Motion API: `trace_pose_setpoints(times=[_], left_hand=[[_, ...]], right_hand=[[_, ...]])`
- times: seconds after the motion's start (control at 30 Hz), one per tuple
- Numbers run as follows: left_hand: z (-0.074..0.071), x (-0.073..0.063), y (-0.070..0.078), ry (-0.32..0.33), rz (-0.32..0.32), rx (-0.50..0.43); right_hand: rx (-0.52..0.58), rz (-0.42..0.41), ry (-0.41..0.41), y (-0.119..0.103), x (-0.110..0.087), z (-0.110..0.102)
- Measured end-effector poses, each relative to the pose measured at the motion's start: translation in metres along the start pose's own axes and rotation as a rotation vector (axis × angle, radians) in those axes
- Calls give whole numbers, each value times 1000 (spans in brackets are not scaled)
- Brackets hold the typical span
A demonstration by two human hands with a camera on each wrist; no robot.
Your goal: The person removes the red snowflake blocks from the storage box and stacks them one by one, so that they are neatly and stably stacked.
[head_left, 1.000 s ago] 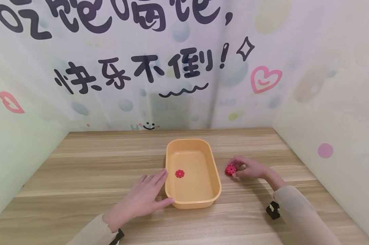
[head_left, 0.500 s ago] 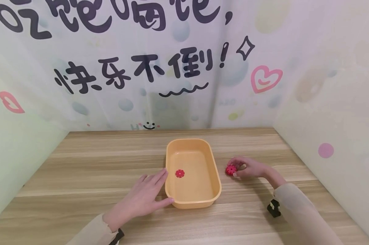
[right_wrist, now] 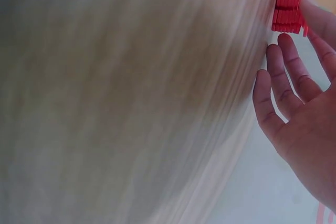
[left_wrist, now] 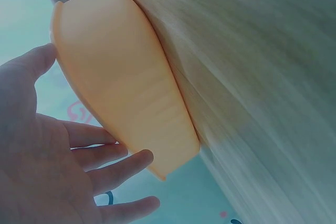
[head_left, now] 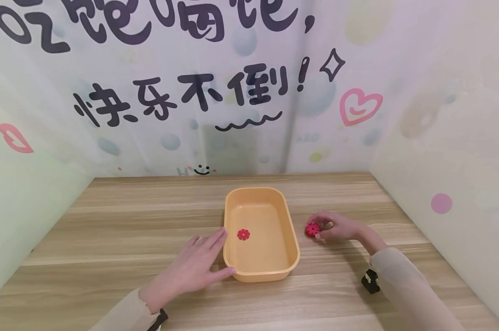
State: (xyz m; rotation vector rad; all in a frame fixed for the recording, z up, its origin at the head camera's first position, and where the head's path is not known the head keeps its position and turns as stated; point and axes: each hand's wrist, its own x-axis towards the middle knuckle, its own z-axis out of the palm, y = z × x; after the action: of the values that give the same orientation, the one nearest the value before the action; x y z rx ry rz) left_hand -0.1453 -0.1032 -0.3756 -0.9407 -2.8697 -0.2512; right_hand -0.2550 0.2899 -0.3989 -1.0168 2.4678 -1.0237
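A light-orange plastic tray point(head_left: 292, 230) stands on the wooden table, with one red notched snowflake disc point(head_left: 243, 235) lying flat inside it, left of the middle. Against the tray's left side and near corner, my left hand point(head_left: 193, 264) touches the rim with spread, nearly straight fingers; the left wrist view shows thumb and fingertips along the tray's edge point(left_wrist: 113, 72). To the right of the tray is an upright stack of several red snowflake discs point(right_wrist: 289, 11). My right hand point(head_left: 336, 228) pinches at the stack's top disc point(head_left: 312, 229) with thumb and forefinger, its other fingers hanging loosely beside the stack.
White fabric walls point(head_left: 460, 115) with printed writing and hearts enclose the table point(head_left: 141, 220) at the back and both sides. A black device point(head_left: 370, 281) sits on the right wrist, below the sleeve.
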Motion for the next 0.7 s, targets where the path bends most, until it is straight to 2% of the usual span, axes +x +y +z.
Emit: trace_pose_setpoints(times=[0.53, 0.7], left_hand=[[1, 0, 0, 1, -3, 0], [0, 0, 0, -2, -6, -7]], right_hand=[[-19, -9, 0, 1, 0, 0], [18, 50, 6, 0, -3, -2]])
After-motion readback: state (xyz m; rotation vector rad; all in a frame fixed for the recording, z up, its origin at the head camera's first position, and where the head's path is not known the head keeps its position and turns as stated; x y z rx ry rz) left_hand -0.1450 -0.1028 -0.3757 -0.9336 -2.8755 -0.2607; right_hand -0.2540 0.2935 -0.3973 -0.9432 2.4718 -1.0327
